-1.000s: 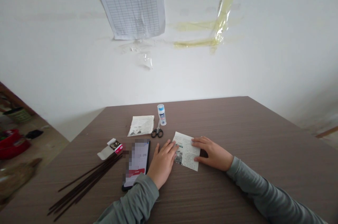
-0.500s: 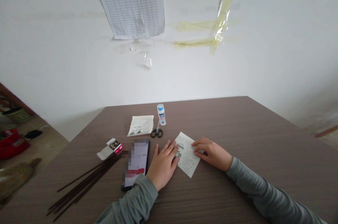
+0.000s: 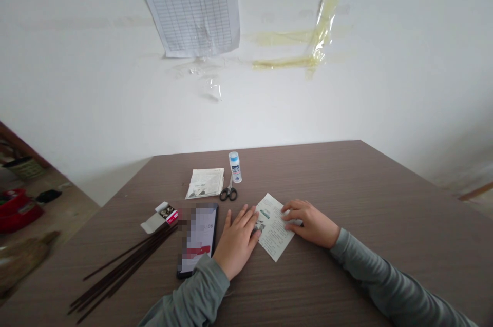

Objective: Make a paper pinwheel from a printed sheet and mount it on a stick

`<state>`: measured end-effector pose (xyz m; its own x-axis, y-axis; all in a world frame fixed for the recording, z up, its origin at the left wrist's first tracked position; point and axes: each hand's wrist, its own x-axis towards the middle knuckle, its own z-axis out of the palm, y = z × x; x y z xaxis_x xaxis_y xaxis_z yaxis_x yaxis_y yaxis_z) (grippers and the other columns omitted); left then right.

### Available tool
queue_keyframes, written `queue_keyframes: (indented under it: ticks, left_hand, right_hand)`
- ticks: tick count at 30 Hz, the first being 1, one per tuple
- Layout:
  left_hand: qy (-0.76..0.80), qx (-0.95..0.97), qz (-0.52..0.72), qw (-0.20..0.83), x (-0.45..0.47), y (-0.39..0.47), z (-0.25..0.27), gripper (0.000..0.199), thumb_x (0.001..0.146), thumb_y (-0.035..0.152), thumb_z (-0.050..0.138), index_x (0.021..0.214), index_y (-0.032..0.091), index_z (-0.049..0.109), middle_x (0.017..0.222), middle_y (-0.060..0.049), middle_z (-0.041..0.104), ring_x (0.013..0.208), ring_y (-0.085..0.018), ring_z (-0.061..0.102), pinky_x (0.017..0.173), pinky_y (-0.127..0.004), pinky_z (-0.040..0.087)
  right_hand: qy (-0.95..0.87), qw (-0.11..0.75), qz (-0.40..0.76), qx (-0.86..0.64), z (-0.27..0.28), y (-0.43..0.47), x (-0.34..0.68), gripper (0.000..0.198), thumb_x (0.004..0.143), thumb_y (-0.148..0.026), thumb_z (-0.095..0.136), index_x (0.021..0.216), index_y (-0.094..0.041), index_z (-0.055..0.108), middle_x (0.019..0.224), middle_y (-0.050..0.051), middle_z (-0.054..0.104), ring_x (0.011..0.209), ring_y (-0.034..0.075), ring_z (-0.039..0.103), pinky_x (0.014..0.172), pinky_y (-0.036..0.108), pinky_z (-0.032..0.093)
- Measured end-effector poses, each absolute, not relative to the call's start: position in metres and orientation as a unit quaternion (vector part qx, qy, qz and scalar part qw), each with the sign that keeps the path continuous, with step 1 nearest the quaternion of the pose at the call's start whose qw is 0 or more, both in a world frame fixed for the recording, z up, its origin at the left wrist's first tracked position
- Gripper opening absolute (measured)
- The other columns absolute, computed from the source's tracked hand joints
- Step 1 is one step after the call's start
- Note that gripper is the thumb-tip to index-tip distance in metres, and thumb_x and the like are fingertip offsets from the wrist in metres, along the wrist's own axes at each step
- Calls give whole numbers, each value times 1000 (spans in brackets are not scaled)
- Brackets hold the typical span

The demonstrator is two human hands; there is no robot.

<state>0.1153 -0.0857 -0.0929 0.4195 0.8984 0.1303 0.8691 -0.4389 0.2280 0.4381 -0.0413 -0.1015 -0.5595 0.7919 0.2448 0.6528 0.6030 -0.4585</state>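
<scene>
A small sheet of printed newspaper (image 3: 274, 232) lies turned cornerwise on the table. My left hand (image 3: 238, 239) rests palm down with fingers stretched out, their tips on the sheet's left edge. On the opposite side, my right hand (image 3: 308, 222) has its fingers loosely bent and its fingertips on the right edge, with a gap between thumb and fingers. Beyond the left hand are black-handled scissors (image 3: 228, 193) and a white glue bottle (image 3: 235, 168) with a blue top. A folded stack of newsprint (image 3: 205, 183) lies beside the scissors.
A phone (image 3: 200, 239) lies left of my left hand. Farther left are several thin dark sticks (image 3: 127, 265) and an open small box (image 3: 165, 214) with dark contents. The brown table (image 3: 346, 178) meets a white wall bearing a taped printed form (image 3: 196, 14).
The newspaper sheet has turned slightly clockwise under my fingertips, its top corner shifting right and its bottom corner left. Both hands have hardly moved.
</scene>
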Motion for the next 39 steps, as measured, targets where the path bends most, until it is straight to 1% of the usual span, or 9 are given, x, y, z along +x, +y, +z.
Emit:
queue_keyframes:
  ticks: [3, 5, 11, 14, 17, 22, 26, 34, 39]
  left_hand:
    - [496, 847, 149, 119, 111, -81, -93, 55, 124, 23, 68, 175, 37, 84, 188, -11, 80, 178, -41, 74, 155, -77, 52]
    - [476, 850, 167, 150, 108, -78, -92, 53, 123, 22, 74, 173, 33, 86, 186, -15, 81, 174, -43, 77, 153, -77, 55]
    - [463, 856, 145, 175, 102, -75, -87, 56, 122, 25, 83, 177, 28, 83, 192, -17, 74, 184, -43, 67, 156, -80, 48]
    - [460, 857, 139, 186, 100, -74, -85, 59, 119, 27, 88, 178, 28, 82, 194, -17, 72, 185, -44, 66, 157, -80, 46]
    - [457, 852, 168, 196, 97, -74, -86, 58, 114, 27, 96, 171, 30, 88, 190, -17, 76, 180, -45, 71, 156, -79, 49]
    - [462, 836, 207, 210, 93, -74, -86, 54, 104, 27, 108, 157, 30, 97, 172, -17, 90, 164, -45, 84, 146, -69, 66]
    - [466, 832, 200, 222, 92, -73, -85, 61, 96, 31, 117, 154, 30, 98, 171, -17, 90, 162, -46, 84, 144, -68, 66]
    - [467, 839, 218, 176, 95, -74, -84, 32, 113, 34, 103, 144, 29, 102, 156, -16, 97, 149, -42, 91, 137, -63, 72]
    - [463, 844, 225, 151, 94, -74, -85, 27, 121, 41, 92, 142, 27, 102, 153, -16, 98, 145, -42, 93, 131, -63, 75]
  right_hand:
    - [-869, 246, 163, -397, -107, -37, 440, 17, 119, -42, 89, 115, -31, 102, 139, 14, 97, 132, 39, 92, 122, 57, 75]
    - [-869, 259, 165, -387, -111, -35, 441, 16, 119, -39, 89, 113, -31, 101, 140, 14, 98, 134, 38, 91, 122, 56, 75]
    - [-873, 256, 181, -372, -107, -34, 445, 12, 115, -30, 92, 124, -30, 100, 151, 14, 96, 143, 38, 91, 133, 56, 72]
    - [-878, 243, 188, -367, -100, -36, 449, 20, 106, -30, 103, 126, -31, 100, 155, 14, 96, 147, 39, 90, 135, 56, 70]
    - [-875, 233, 192, -379, -94, -38, 453, 26, 100, -30, 109, 124, -35, 102, 158, 12, 95, 151, 41, 89, 139, 54, 67]
    - [-884, 228, 173, -369, -92, -38, 455, 43, 87, -35, 122, 126, -34, 102, 157, 13, 96, 146, 43, 91, 137, 58, 68]
    - [-889, 236, 160, -358, -95, -36, 456, 43, 89, -39, 122, 128, -34, 103, 156, 14, 97, 145, 43, 92, 137, 58, 68]
    - [-886, 238, 195, -347, -95, -33, 460, 25, 104, -39, 110, 129, -35, 105, 158, 13, 97, 149, 41, 91, 145, 63, 63]
    - [-879, 256, 194, -352, -94, -33, 462, 29, 97, -37, 116, 123, -41, 106, 157, 8, 97, 148, 41, 93, 144, 56, 66]
